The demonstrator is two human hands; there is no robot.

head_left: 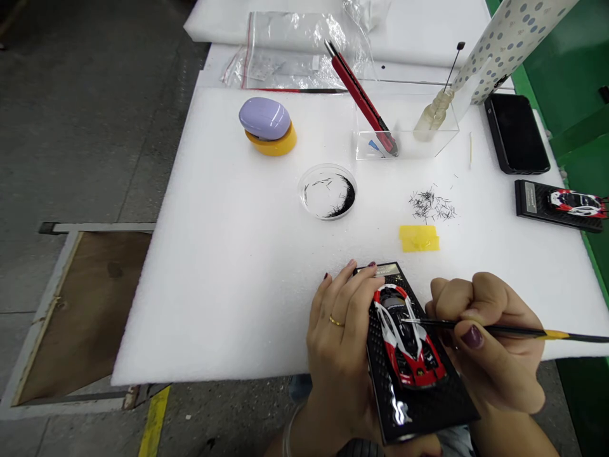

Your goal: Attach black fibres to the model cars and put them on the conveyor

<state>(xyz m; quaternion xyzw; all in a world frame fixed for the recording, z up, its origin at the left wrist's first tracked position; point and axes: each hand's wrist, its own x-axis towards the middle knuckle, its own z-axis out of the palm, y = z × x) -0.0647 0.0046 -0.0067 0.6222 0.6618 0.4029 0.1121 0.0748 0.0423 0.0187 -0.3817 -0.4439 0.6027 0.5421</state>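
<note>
My left hand (342,324) grips the left side of a black display base (423,416), its fingers lying along the edge and its thumb side partly hidden underneath. On that base sits a red, white and black model race car (412,339). Between thumb and fingers of my right hand (492,339) is a thin black paintbrush (516,330) with a yellow band. The brush's tip is at the middle of the car's roof; whether it touches cannot be told. Beyond the base, a yellow tape piece (419,238) lies near a scatter of short black bristle-like bits (432,204).
A round clear dish (327,192) holds more black bits. Behind it, a clear box (404,145) contains a red utility knife (361,95) and a small bottle (434,114). A lilac egg-shaped object (264,118), a black phone-like device (517,133) and a second model car (576,203) stand around.
</note>
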